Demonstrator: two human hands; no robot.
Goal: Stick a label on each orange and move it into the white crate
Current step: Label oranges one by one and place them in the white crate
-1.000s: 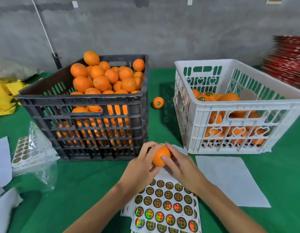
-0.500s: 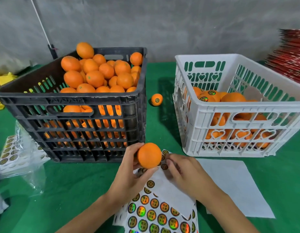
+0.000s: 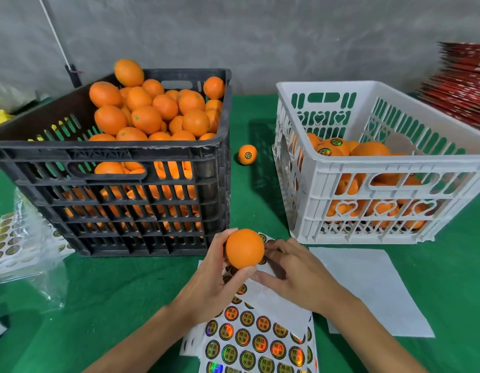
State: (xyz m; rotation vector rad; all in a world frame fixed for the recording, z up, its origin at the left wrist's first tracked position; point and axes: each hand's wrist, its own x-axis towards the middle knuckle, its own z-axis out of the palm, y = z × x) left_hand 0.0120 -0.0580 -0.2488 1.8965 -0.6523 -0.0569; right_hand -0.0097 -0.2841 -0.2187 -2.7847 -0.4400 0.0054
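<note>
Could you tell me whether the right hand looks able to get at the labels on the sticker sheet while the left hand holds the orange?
Probably yes. The right hand already rests on the sticker sheet, its fingers beside the top labels. The left hand holds the orange above the sheet's upper edge, leaving the lower rows uncovered.

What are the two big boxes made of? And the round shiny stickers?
Black crate and white crate: look like hard moulded plastic, with slots cut through the walls. Stickers: probably glossy foil on paper backing, since they flash rainbow colours.
</note>
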